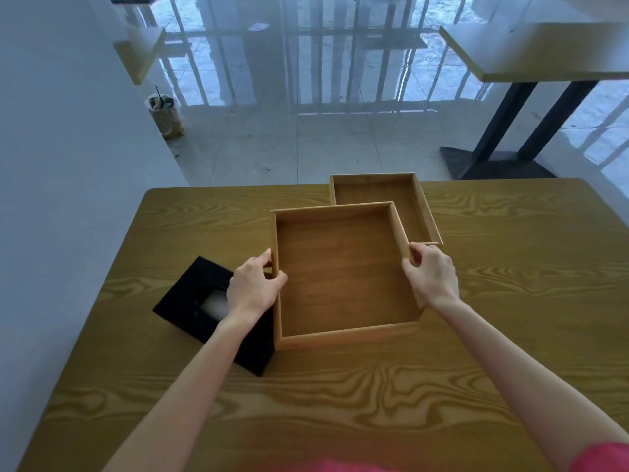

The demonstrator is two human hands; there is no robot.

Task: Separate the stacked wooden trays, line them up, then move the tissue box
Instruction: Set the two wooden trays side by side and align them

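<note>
I hold an empty wooden tray (343,270) lifted above the table, tilted a little. My left hand (253,287) grips its left wall, and my right hand (430,275) grips its right wall. A second wooden tray (371,190) lies on the table behind it, partly hidden by the held tray. The black tissue box (190,301) with a white tissue showing sits at the left, partly under my left hand and forearm; the held tray overlaps its right end.
The wooden table (510,301) has its far edge just behind the second tray and its left edge near a white wall. Beyond lie a glossy floor, another table (544,52) at the upper right, and a small bin (165,112) by the wall.
</note>
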